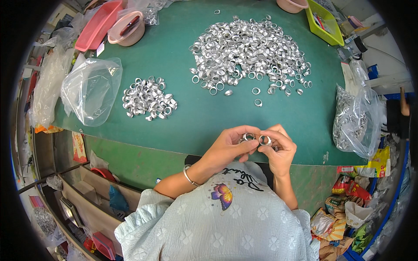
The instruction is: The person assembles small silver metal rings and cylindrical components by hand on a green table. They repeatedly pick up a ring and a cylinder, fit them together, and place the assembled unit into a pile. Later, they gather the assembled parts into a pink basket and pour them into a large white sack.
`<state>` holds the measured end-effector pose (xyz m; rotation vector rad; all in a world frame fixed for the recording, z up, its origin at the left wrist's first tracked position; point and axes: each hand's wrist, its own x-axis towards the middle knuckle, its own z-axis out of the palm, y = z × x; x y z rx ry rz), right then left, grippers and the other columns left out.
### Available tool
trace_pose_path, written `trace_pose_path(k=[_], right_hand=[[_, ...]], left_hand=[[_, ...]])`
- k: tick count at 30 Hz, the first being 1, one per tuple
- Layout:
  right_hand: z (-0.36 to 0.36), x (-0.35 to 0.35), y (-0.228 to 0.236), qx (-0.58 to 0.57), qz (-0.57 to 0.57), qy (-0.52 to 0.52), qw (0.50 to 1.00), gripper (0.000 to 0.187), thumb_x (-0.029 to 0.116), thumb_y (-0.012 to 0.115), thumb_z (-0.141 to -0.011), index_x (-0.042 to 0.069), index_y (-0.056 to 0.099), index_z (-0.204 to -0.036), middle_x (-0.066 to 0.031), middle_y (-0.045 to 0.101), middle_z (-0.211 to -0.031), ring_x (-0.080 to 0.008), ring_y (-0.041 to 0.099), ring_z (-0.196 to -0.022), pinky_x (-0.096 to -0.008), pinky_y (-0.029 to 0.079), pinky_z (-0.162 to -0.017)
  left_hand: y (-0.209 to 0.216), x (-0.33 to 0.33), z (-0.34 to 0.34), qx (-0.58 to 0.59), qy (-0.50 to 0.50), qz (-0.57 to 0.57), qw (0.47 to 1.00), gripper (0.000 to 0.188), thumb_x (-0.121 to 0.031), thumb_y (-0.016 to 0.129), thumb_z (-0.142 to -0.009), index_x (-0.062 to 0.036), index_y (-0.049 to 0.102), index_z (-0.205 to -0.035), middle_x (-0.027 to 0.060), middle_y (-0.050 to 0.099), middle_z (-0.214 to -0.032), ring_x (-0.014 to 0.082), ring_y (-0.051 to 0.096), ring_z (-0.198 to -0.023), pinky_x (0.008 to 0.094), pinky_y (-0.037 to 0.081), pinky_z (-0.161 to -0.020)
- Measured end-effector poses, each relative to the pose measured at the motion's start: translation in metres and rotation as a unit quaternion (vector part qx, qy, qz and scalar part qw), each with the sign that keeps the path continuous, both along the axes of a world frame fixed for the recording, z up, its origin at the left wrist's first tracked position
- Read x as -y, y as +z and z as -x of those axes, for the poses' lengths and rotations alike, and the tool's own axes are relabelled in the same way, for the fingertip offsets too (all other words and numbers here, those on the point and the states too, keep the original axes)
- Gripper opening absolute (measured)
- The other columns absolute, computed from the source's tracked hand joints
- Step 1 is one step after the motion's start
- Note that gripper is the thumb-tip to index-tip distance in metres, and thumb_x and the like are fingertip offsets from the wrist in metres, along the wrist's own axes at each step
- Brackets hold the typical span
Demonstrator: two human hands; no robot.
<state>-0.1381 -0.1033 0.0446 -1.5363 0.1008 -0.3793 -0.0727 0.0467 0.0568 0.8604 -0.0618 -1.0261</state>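
Note:
Over the front edge of the green table (191,126), my two hands are close together. My left hand (228,145) is closed, its thumb and fingers pinching a silver-coloured metal ring (248,134). A second metal ring (265,144) is gripped upright between the thumb and fingers of my right hand (281,150), its round opening facing me. More metal shows under the fingers, but I cannot tell how many rings are there. Two loose rings (258,103) lie beyond my hands, near the big heap of rings (248,52). A smaller pile of rings (150,99) sits to the left.
Clear plastic bags (93,91) lie at the table's left side. A pink basket (98,26) and a pale pink bowl (126,29) stand at the far left. A yellow-green basket (324,28) is far right, and a bag full of rings (350,119) rests on the right edge.

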Motion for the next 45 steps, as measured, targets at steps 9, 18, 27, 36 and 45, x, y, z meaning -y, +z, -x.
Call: trace_pose_path(k=[9, 18, 27, 36, 45], right_hand=[[0.000, 0.001, -0.002, 0.008, 0.015, 0.014, 1.000, 0.035, -0.002, 0.073, -0.063, 0.001, 0.067, -0.098, -0.0019, 0.052, -0.086, -0.0043, 0.039, -0.059, -0.0191, 0.031, -0.050], [-0.002, -0.006, 0.010, -0.039, 0.030, 0.039, 0.998, 0.038, -0.001, 0.063, -0.073, 0.003, 0.060, -0.111, -0.0013, 0.049, -0.085, -0.0028, 0.036, -0.053, -0.0181, 0.030, -0.048], [-0.010, 0.003, 0.003, -0.104, -0.034, -0.063, 0.992, 0.027, 0.018, 0.042, -0.095, -0.002, 0.059, -0.102, -0.0008, 0.051, -0.081, -0.0021, 0.036, -0.047, -0.0173, 0.028, -0.042], [-0.013, 0.011, -0.017, -0.134, -0.506, -0.045, 0.851, 0.022, 0.018, 0.046, -0.092, -0.001, 0.054, -0.099, -0.0055, 0.051, -0.087, -0.0125, 0.046, -0.069, -0.0233, 0.037, -0.058], [-0.010, 0.003, -0.019, -0.045, -0.268, -0.028, 0.962, 0.026, 0.011, 0.041, -0.091, 0.001, 0.044, -0.115, -0.0070, 0.048, -0.098, -0.0129, 0.047, -0.087, -0.0236, 0.039, -0.073]], left_hand=[[0.001, 0.000, 0.002, 0.074, 0.013, -0.051, 0.996, 0.017, -0.014, 0.061, -0.085, -0.0021, 0.060, -0.097, -0.0046, 0.047, -0.060, 0.0014, 0.037, -0.050, 0.0164, 0.026, -0.044], [-0.011, 0.004, -0.007, -0.083, -0.016, 0.059, 0.995, 0.018, -0.019, 0.054, -0.090, -0.0032, 0.055, -0.099, 0.0014, 0.054, -0.077, 0.0031, 0.043, -0.058, 0.0157, 0.027, -0.045], [-0.028, 0.012, -0.005, -0.032, -0.005, 0.065, 0.997, 0.020, -0.024, 0.053, -0.089, -0.0046, 0.053, -0.095, 0.0043, 0.055, -0.083, 0.0092, 0.052, -0.067, 0.0181, 0.034, -0.046], [-0.044, 0.018, -0.012, -0.088, -0.029, 0.128, 0.988, 0.024, -0.025, 0.052, -0.086, -0.0047, 0.050, -0.074, 0.0085, 0.054, -0.078, 0.0120, 0.048, -0.056, 0.0206, 0.031, -0.038], [-0.039, 0.027, -0.002, -0.024, -0.005, -0.034, 0.999, 0.021, -0.022, 0.056, -0.088, -0.0053, 0.053, -0.101, 0.0051, 0.059, -0.083, 0.0102, 0.057, -0.066, 0.0198, 0.041, -0.045]])
